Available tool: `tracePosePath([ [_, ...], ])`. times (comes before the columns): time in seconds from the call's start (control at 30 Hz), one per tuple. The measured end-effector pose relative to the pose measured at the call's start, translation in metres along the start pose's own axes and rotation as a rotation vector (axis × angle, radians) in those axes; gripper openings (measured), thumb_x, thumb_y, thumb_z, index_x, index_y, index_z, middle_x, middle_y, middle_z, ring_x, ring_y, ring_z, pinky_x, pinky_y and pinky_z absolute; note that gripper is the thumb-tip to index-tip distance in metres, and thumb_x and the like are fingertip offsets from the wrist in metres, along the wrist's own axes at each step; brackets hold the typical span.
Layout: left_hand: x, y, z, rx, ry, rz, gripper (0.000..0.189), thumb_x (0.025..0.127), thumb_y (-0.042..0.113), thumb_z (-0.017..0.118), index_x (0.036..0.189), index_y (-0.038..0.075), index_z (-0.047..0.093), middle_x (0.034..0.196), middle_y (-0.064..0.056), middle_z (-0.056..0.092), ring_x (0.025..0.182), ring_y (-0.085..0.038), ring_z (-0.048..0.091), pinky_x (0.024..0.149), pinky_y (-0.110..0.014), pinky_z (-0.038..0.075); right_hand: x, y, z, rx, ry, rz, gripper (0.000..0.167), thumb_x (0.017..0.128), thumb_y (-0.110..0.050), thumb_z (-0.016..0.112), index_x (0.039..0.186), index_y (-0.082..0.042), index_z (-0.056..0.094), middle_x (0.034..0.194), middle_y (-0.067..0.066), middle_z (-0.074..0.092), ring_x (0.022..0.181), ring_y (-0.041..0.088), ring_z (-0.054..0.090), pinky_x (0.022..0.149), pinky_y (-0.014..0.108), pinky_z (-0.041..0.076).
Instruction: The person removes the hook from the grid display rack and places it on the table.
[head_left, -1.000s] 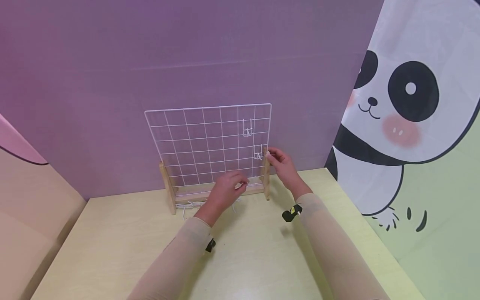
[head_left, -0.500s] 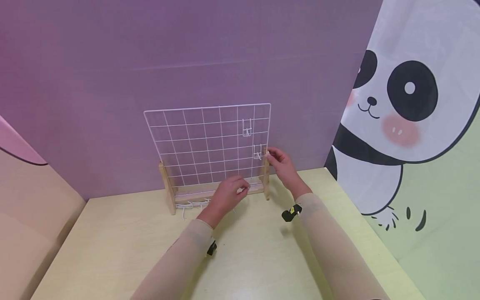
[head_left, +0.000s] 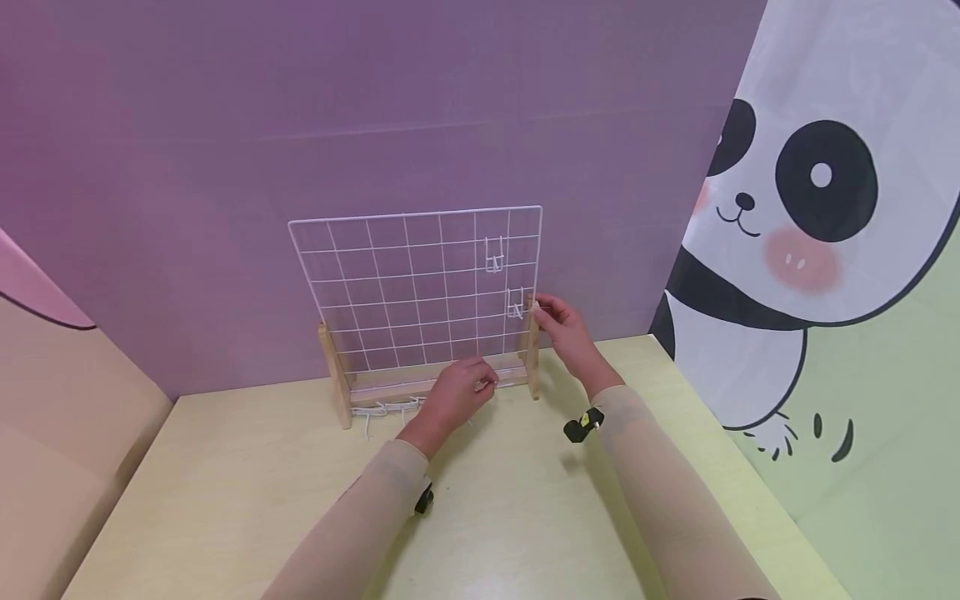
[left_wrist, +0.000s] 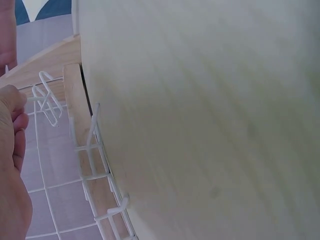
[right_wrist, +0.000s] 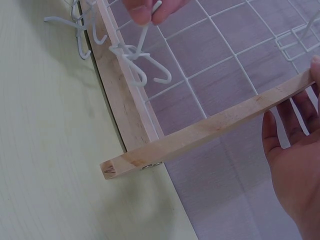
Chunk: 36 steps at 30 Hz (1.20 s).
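My left hand [head_left: 459, 393] pinches a white wire hook [right_wrist: 135, 54] by its straight prong, low in front of a white wire grid panel [head_left: 416, 215]. The hook's bent ends overlap the lower grid wires in the right wrist view. My right hand [head_left: 567, 335] grips the right wooden upright [right_wrist: 215, 125] of the stand, thumb on one side and fingers on the other. Two more hooks hang on the grid's right side, an upper hook [head_left: 494, 264] and a lower hook [head_left: 515, 308]. My left hand hides part of the stand's base.
Several loose white hooks [left_wrist: 90, 148] lie along the front of the stand's wooden base, left of my left hand. The left upright [head_left: 337, 375] stands beyond them. A purple backdrop [head_left: 225, 250] rises behind the table [head_left: 225, 483], with a panda picture [head_left: 750, 275] at right.
My left hand has shifted slightly right and down along the lower grid with the hook. The right hand stays on the upright, and the two hung hooks have not moved.
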<state>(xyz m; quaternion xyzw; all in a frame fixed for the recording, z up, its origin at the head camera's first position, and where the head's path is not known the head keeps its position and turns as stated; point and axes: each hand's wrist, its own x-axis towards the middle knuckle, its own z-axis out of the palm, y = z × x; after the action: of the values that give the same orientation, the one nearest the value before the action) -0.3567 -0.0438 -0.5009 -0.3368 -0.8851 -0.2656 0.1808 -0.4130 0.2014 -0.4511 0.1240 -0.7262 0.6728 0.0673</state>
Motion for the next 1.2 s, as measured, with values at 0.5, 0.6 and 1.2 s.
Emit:
tracePosePath([
  [0.5,0.001,0.000,0.008,0.058,-0.069,0.015,0.010,0.096,0.000,0.078,0.095,0.010,0.077,0.095,0.000,0.071,0.091,-0.018,0.068,0.087,-0.035,0.061,0.002,-0.001,0.001,0.010,-0.008,-0.014,0.038,0.115,-0.016,0.061,0.149,0.001,0.061,0.140,0.017,0.067,0.126,0.022,0.062,0.117,0.045,0.050],
  [0.6,0.002,0.002,0.009,0.087,-0.090,0.021,0.013,0.095,-0.001,0.079,0.092,0.011,0.076,0.093,0.001,0.069,0.089,-0.018,0.067,0.083,-0.034,0.061,0.002,0.001,0.000,0.008,-0.013,-0.005,0.038,0.116,-0.018,0.061,0.150,-0.001,0.061,0.143,0.018,0.066,0.128,0.024,0.061,0.120,0.048,0.047],
  [1.2,0.003,0.009,0.012,0.120,-0.189,-0.028,0.008,0.097,0.003,0.080,0.093,0.010,0.078,0.093,0.002,0.066,0.085,-0.015,0.063,0.081,-0.030,0.059,0.000,0.001,0.000,0.006,0.004,0.000,0.039,0.115,-0.016,0.062,0.149,0.003,0.061,0.136,0.013,0.067,0.122,0.016,0.062,0.116,0.039,0.050],
])
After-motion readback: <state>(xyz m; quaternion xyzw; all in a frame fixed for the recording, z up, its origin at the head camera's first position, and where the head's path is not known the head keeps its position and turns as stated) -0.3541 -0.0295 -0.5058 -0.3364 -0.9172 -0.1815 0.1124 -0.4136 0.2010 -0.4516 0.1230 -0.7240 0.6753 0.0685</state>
